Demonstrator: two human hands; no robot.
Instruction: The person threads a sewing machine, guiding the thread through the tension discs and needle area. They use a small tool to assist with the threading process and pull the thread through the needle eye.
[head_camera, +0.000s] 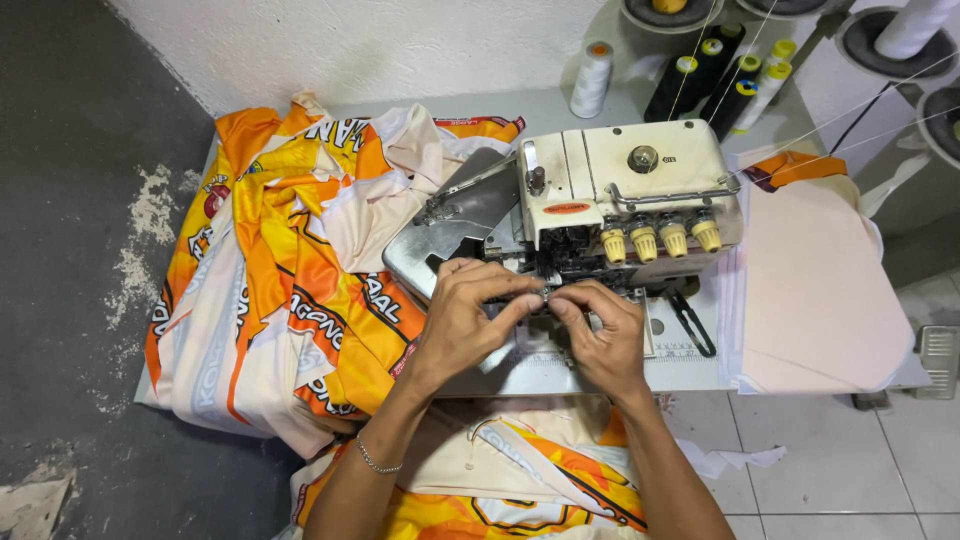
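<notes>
Right at the front of the cream overlock sewing machine (620, 200), both hands meet over a small metal part (545, 294) just below the needle area. The left hand (465, 325) arches in from the left, wrist raised, fingers curled and thumb and forefinger pinched on that part; a thin bracelet (378, 464) circles its wrist. The right hand (605, 335) mirrors it from the right, fingertips closed on the same spot. Four yellow tension knobs (658, 238) line the machine's front. Behind it stand six thread cones (592, 78), one white, the rest dark or pale. On the desk (560, 105), orange and cream printed fabric (290, 270) lies heaped to the left, and a stack of pale pink cloth pieces (810, 290) rests to the right. More orange fabric (500, 490) lies in the person's lap.
</notes>
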